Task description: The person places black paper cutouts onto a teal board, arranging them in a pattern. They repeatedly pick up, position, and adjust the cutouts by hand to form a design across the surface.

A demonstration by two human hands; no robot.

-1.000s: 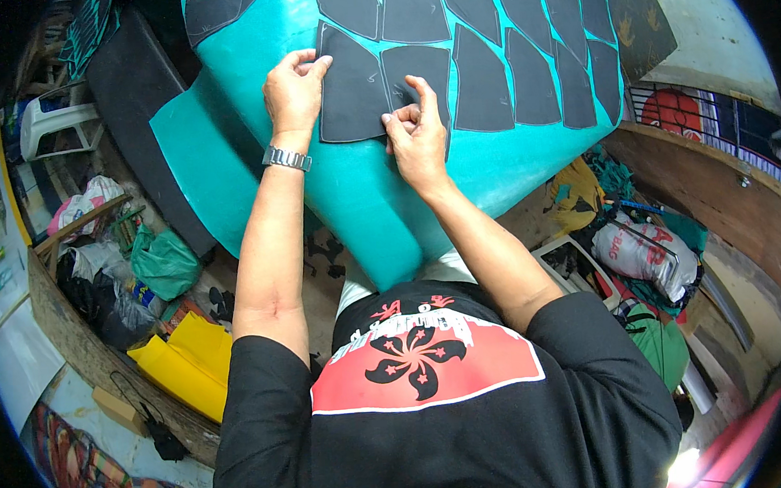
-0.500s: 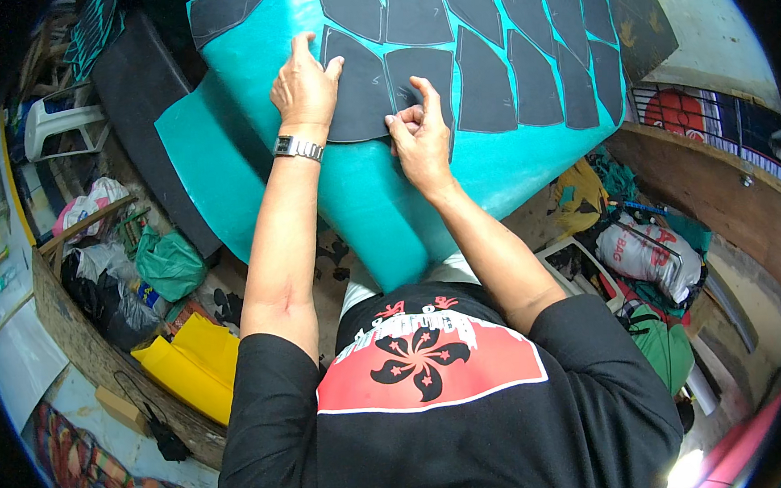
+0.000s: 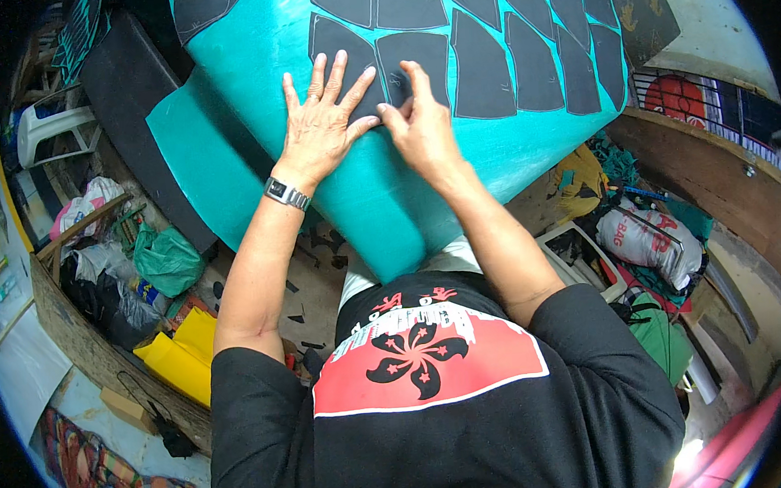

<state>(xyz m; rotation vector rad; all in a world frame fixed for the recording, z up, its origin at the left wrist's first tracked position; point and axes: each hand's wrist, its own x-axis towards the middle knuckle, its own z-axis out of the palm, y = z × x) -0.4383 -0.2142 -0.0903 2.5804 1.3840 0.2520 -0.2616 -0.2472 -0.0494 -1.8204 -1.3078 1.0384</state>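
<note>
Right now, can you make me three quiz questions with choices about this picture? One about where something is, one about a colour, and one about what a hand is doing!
1. Where does the left hand lie?
A. flat on a dark grey cut panel on the sheet
B. on the white plastic chair
C. on the yellow bag

2. What colour is the big smooth sheet under the panels?
A. red
B. teal
C. white

3. What is the right hand doing?
A. hanging in the air
B. holding scissors
C. pressing its fingertips on a dark grey panel

Answers:
1 A, its fingers spread flat over the panel.
2 B, blue-green shows between all the dark pieces.
3 C, its fingers bend down onto the panel beside the left hand, with no tool in it.
</note>
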